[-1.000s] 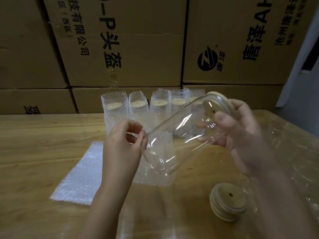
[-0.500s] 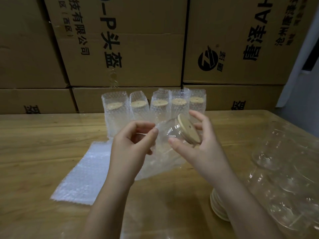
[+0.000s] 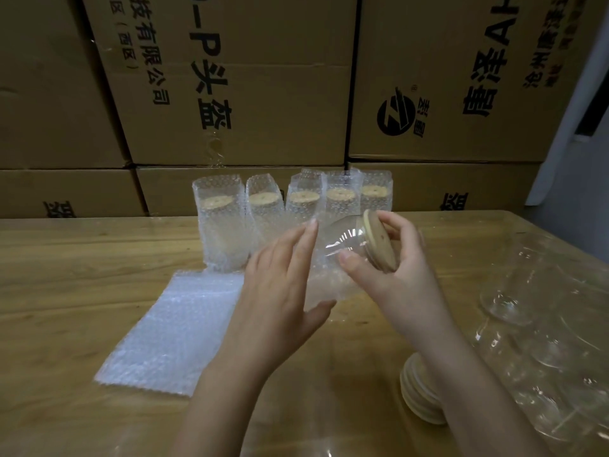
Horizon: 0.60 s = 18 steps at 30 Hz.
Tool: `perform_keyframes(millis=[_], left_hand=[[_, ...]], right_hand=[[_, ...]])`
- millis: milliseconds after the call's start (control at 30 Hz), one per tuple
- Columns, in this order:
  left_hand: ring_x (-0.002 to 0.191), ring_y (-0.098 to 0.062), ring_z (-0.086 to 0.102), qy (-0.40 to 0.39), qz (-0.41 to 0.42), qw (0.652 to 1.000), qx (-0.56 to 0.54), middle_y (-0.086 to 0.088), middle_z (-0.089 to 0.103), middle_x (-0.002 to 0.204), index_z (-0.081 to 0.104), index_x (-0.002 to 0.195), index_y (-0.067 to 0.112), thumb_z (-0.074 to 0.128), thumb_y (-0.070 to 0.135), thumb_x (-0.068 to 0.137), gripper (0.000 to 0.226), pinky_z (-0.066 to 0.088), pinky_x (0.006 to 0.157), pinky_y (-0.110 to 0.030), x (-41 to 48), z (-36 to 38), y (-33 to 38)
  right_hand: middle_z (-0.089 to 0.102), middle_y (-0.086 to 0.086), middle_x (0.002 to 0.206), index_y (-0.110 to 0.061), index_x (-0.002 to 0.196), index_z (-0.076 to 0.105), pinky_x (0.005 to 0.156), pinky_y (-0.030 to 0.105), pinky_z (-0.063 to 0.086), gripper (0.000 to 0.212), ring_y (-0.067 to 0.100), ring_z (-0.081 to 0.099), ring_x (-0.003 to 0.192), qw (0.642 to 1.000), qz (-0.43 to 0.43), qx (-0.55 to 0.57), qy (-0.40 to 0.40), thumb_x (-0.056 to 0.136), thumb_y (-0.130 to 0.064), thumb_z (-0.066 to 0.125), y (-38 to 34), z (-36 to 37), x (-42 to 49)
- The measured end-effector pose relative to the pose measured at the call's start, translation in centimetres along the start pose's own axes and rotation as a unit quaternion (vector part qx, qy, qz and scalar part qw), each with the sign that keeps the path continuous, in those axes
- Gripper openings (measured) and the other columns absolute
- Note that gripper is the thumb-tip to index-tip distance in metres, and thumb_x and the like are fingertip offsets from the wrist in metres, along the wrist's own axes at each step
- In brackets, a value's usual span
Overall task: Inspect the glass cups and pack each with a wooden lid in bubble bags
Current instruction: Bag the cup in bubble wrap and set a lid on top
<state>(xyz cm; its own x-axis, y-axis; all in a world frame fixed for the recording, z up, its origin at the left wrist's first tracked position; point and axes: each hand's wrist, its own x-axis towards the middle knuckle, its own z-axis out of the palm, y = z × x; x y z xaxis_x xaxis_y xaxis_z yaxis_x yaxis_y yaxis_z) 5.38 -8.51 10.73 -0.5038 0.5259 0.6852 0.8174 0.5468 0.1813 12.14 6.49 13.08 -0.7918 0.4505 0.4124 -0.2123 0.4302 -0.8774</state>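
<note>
head view, step: looks like the bagging step to me. The cup is already lidded and is going base-first toward a bag, centre of frame.
right hand [image 3: 407, 272]: curled round the lidded end of the glass cup [image 3: 339, 240], thumb on the glass, fingers over the rim of the wooden lid [image 3: 379, 242]. Cup is tipped, lid end up and to the right.
left hand [image 3: 280, 291]: spread, fingers straight, thumb out low, lying along the bubble bag [image 3: 326, 285]. Can't tell if it's actually holding the mouth open.
cup vs bag: bag sits just below-left of the cup. Whether the base is inside yet is too see-through to call.
done pile: five packed cups [image 3: 290, 206] upright in a row, upper centre, in front of the cardboard boxes [image 3: 247, 77].
supplies: flat bags [image 3: 171, 328] lower left on the bench [image 3: 82, 258], spare lids [image 3: 418, 397] lower right, bare cups [image 3: 507, 291] along the right edge.
next move, my guess: left hand needs to hold the bag mouth wide while the right slides the cup down without knocking the lid off.
</note>
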Motion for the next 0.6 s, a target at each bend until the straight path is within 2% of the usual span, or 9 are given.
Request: perform_keyframes(millis=[67,167,233,300,367,433,500,600], left_hand=[[0.129,-0.022,0.044,-0.002,0.003,0.999,-0.048,-0.005,0.042,0.146,0.012,0.149,0.022,0.074,0.041,0.075,0.099,0.037,0.102,-0.039,0.0,0.0,0.4],[0.137,-0.011,0.035,-0.021,-0.008,0.992,-0.124,0.005,0.033,0.152,0.008,0.15,0.032,0.058,0.055,0.078,0.09,0.038,0.107,-0.035,0.1,0.0,1.0],[0.139,0.005,0.025,-0.038,-0.023,0.982,-0.183,0.025,0.023,0.15,0.003,0.144,0.046,0.055,0.06,0.075,0.088,0.029,0.109,-0.017,0.0,0.0,1.4],[0.133,0.021,0.016,-0.053,-0.051,0.969,-0.235,0.043,0.014,0.14,-0.001,0.139,0.055,0.057,0.063,0.071,0.089,0.02,0.103,0.001,0.0,0.0,1.5],[0.127,0.029,0.015,-0.065,-0.076,0.959,-0.264,0.051,0.013,0.132,-0.002,0.135,0.062,0.059,0.066,0.067,0.092,0.018,0.096,0.007,0.0,0.2,1.4],[0.125,0.028,0.021,-0.073,-0.088,0.951,-0.287,0.048,0.022,0.132,0.003,0.138,0.059,0.064,0.064,0.067,0.094,0.023,0.095,0.005,-0.1,0.3,1.1],[0.127,0.02,0.031,-0.089,-0.085,0.946,-0.301,0.039,0.033,0.135,0.01,0.143,0.051,0.068,0.057,0.068,0.095,0.03,0.099,-0.001,-0.2,0.5,0.8],[0.129,0.015,0.035,-0.13,-0.085,0.941,-0.299,0.028,0.04,0.14,0.018,0.144,0.046,0.074,0.047,0.072,0.091,0.031,0.1,-0.004,-0.3,0.6,0.4]], right_hand=[[0.034,-0.022,0.122,-0.043,0.13,0.037,0.078,0.015,0.043,0.074,-0.008,0.045,0.109,0.998,-0.031,-0.046,-0.011,0.066,-0.055,0.073,-0.1,0.0,-0.2],[0.032,-0.027,0.119,-0.043,0.132,0.035,0.076,0.011,0.04,0.077,-0.017,0.036,0.112,0.988,-0.068,-0.126,-0.055,0.065,-0.057,0.069,-0.3,-0.3,-0.2],[0.032,-0.03,0.118,-0.046,0.13,0.034,0.078,0.013,0.038,0.075,-0.016,0.037,0.111,0.982,-0.071,-0.153,-0.083,0.065,-0.06,0.067,-0.5,-0.5,-0.2],[0.033,-0.031,0.117,-0.049,0.127,0.034,0.089,0.02,0.035,0.07,-0.012,0.037,0.109,0.972,-0.07,-0.202,-0.092,0.065,-0.068,0.06,-0.5,-0.6,-0.2],[0.033,-0.033,0.115,-0.052,0.123,0.035,0.091,0.025,0.02,0.067,-0.005,0.028,0.111,0.948,-0.079,-0.296,-0.086,0.063,-0.079,0.047,-0.3,-0.6,-0.1],[0.036,-0.034,0.111,-0.052,0.115,0.036,0.08,0.026,0.012,0.065,-0.003,0.024,0.103,0.928,-0.065,-0.358,-0.081,0.059,-0.085,0.036,-0.2,-0.6,0.0],[0.04,-0.032,0.104,-0.049,0.105,0.038,0.072,0.029,0.012,0.061,0.0,0.025,0.096,0.919,-0.032,-0.381,-0.093,0.056,-0.084,0.032,0.0,-0.5,0.1],[0.042,-0.027,0.1,-0.043,0.097,0.038,0.075,0.032,0.015,0.054,0.006,0.029,0.097,0.922,0.0,-0.369,-0.119,0.057,-0.08,0.039,0.6,0.0,0.1]])
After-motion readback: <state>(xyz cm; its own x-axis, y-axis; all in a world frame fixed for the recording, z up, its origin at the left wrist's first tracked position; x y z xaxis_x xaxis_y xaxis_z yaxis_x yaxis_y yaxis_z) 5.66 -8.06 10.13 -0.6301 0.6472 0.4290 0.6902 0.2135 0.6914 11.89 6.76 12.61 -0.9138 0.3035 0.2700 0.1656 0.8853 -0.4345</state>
